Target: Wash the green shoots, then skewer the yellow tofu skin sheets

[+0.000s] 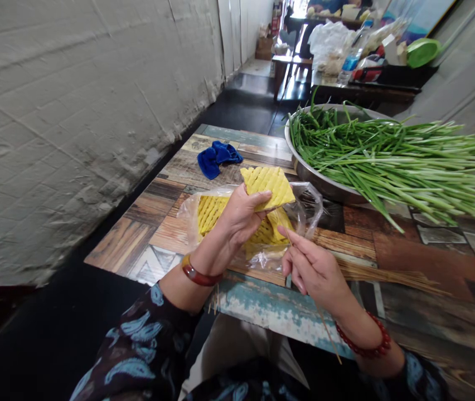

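Note:
My left hand [243,214] grips a flat yellow slab [268,185] scored with slanting cuts, its thumb on top. Below it, a clear plastic bag [187,214] lies on the table with more scored yellow pieces [211,213] in it. My right hand [310,270] is closed round a thin wooden skewer [328,331], whose upper end shows at the fingertips just right of and below the slab. The skewer does not visibly touch the slab. A bundle of thin skewers [396,278] lies on the table to the right of my right hand.
A large metal bowl [325,181] heaped with long green stalks [408,161] stands at the right of the patchwork wooden table [137,223]. A blue cloth [218,159] lies beyond the bag. Farther back, another table holds a bottle [350,64], plastic bags and a green lid [423,52].

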Demonstrator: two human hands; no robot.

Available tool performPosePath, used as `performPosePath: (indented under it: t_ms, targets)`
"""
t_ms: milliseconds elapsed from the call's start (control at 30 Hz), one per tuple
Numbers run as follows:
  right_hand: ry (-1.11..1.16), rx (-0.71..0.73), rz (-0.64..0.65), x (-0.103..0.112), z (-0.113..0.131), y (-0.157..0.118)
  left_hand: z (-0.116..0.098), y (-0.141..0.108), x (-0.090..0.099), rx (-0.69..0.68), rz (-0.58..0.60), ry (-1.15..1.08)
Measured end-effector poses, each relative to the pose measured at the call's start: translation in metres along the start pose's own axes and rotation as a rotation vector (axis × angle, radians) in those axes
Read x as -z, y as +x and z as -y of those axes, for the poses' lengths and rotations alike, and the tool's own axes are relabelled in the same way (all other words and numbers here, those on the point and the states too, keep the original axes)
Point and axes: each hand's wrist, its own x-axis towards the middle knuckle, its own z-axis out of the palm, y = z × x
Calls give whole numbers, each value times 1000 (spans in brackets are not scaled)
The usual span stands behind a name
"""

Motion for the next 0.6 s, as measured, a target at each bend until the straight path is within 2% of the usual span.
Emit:
performPosePath:
  t_ms: [600]
  targets:
    - [2,-15,-19,0,5,3,5,-3,-1,-41,26,27]
